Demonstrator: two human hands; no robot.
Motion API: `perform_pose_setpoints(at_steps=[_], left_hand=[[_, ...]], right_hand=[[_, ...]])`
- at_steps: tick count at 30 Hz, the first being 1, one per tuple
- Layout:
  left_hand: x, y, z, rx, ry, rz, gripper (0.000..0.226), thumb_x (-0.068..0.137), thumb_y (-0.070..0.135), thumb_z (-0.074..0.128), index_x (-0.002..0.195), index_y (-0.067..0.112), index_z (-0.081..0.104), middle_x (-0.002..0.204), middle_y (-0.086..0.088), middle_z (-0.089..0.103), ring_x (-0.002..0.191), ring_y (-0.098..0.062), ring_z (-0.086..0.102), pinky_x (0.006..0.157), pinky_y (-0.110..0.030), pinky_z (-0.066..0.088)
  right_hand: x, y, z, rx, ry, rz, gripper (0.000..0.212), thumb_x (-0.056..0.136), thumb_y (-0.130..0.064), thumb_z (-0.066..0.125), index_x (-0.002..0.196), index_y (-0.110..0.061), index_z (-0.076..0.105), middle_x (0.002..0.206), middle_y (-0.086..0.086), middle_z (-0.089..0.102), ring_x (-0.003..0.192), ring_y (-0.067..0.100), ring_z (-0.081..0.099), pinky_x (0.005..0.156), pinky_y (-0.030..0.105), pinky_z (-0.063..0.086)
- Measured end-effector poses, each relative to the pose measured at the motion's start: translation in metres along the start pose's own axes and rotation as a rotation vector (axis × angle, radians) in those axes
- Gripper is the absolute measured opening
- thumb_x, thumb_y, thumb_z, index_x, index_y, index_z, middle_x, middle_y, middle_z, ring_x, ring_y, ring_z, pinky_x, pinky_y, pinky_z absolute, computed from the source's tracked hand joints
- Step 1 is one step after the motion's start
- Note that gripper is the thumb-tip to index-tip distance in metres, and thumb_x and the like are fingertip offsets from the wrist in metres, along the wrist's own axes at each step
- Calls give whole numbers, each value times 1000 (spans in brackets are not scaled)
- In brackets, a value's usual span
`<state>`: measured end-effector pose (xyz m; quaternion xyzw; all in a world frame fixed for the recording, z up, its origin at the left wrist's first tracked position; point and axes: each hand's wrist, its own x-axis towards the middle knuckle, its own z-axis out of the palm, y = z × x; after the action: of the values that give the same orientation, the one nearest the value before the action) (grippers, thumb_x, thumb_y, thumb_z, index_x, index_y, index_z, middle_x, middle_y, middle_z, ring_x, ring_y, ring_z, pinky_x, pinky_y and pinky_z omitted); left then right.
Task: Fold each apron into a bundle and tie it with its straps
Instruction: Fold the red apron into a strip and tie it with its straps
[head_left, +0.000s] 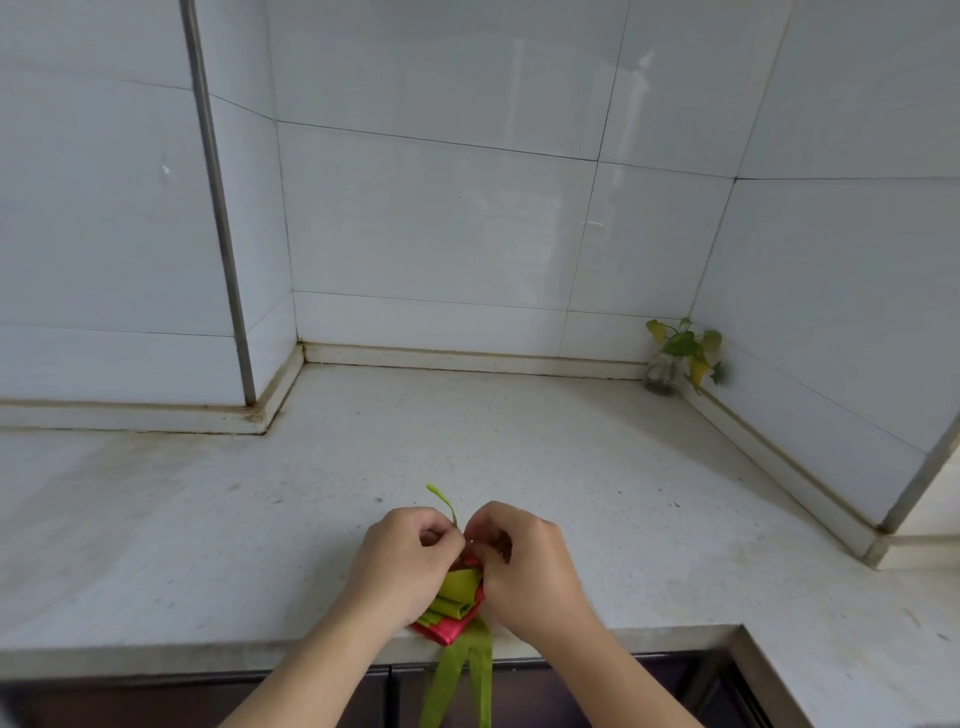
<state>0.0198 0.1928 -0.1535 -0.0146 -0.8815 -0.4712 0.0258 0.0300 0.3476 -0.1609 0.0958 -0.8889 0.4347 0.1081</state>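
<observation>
Folding looks finished, since the apron bundle (457, 597) sits at the lower centre on the counter (623, 493) edge, while the left hand (405, 561) and right hand (524, 566) pinch its green straps (447, 501), knot seemingly unfinished.

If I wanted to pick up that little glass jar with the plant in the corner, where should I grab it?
Probably around the glass body of the jar, below the leaves, coming from the front left. It stands upright, tucked into the wall corner, so its back and right side are closed off, and the drooping leaves crowd the top.
</observation>
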Motion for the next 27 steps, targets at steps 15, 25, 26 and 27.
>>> perform_pose_setpoints(at_steps=[15, 25, 26, 27], left_hand=[[9, 1, 5, 57, -68, -41, 25, 98, 26, 65, 75, 28, 75, 75, 5, 74, 77, -12, 69, 68, -28, 50], [5, 7, 2, 105, -55, 12, 22, 100, 34, 65, 82, 31, 75, 79, 13, 74, 80, -6, 69, 76, -33, 57], [4, 8, 1, 110, -47, 21, 22, 100, 35, 66, 80, 33, 75, 78, 15, 74, 79, -4, 69, 75, -30, 57], [3, 8, -1, 116, -39, 24, 21, 99, 35, 67, 80, 34, 76, 77, 18, 74, 79, -2, 68, 75, -29, 56]], right_hand=[[10, 0, -8, -218, -108, -107, 23, 90, -13, 66, 99, -31, 56, 86, -11, 66, 75, 7, 62, 62, 30, 56], [4, 5, 0, -154, 18, -177, 26, 79, -1, 56, 82, -27, 58, 79, -11, 61, 76, 10, 57, 63, 34, 51], [2, 6, 0, -138, 28, -169, 27, 79, -1, 57, 83, -27, 59, 79, -11, 61, 77, 11, 58, 64, 34, 51], [2, 5, 1, -126, 33, -162, 28, 80, -1, 57, 85, -28, 59, 79, -11, 61, 78, 11, 58, 64, 34, 51]])
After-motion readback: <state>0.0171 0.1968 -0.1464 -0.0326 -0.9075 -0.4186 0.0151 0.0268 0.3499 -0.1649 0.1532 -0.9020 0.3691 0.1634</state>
